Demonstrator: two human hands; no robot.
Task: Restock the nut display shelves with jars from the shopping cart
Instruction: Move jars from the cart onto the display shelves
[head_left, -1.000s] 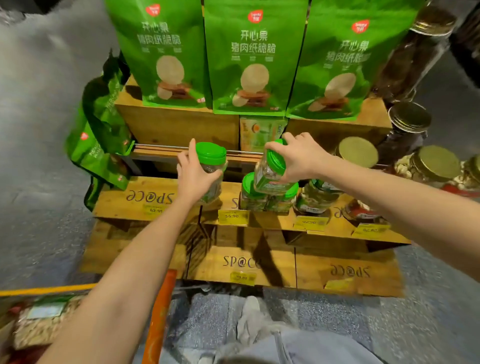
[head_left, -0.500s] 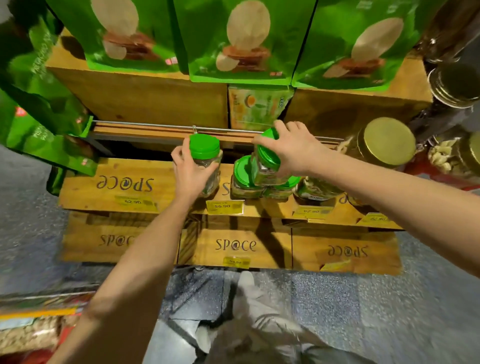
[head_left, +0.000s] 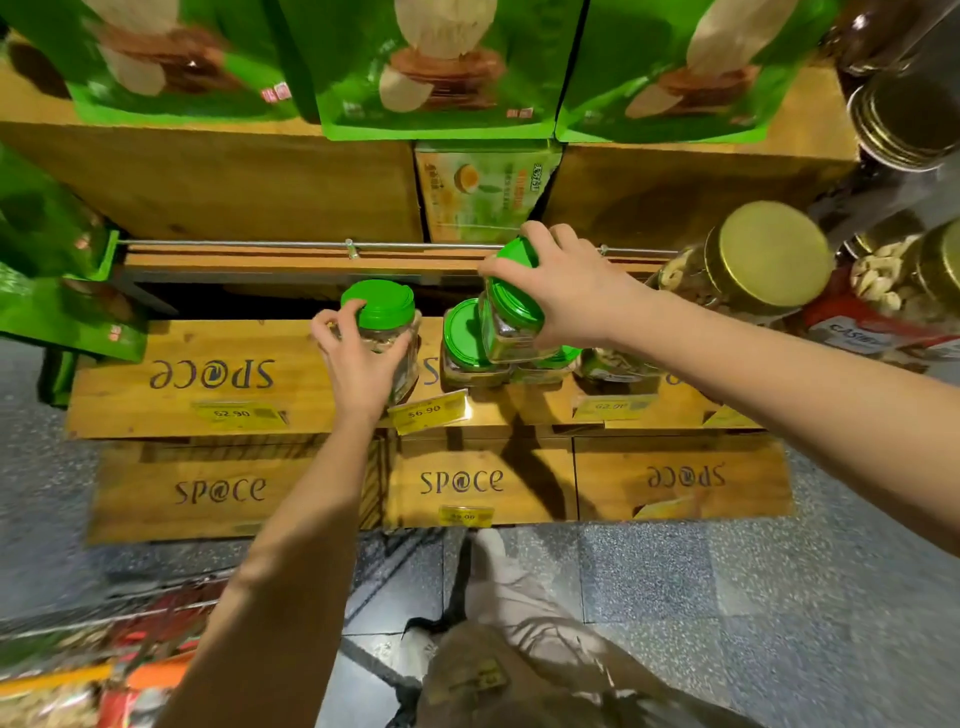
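Note:
My left hand (head_left: 358, 364) grips a clear nut jar with a green lid (head_left: 382, 312), held upright over the middle wooden crate shelf (head_left: 208, 384). My right hand (head_left: 561, 291) holds a second green-lidded jar (head_left: 511, 325) by its top, tilted, just above two green-lidded jars (head_left: 467, 343) that stand on the shelf. Whether the held jars touch the shelf or the jars below I cannot tell.
Green snack bags (head_left: 441, 67) hang above on the upper crate. Gold-lidded cashew jars (head_left: 769, 254) crowd the right side. Yellow price tags (head_left: 423, 413) line the shelf fronts. The shopping cart (head_left: 104, 670) with packets sits at the lower left. My leg and shoe (head_left: 498, 582) stand below.
The view has closed in on the shelf. Both hands have kept their jars and moved slightly lower toward the middle shelf; the right jar now sits closer over the standing jars.

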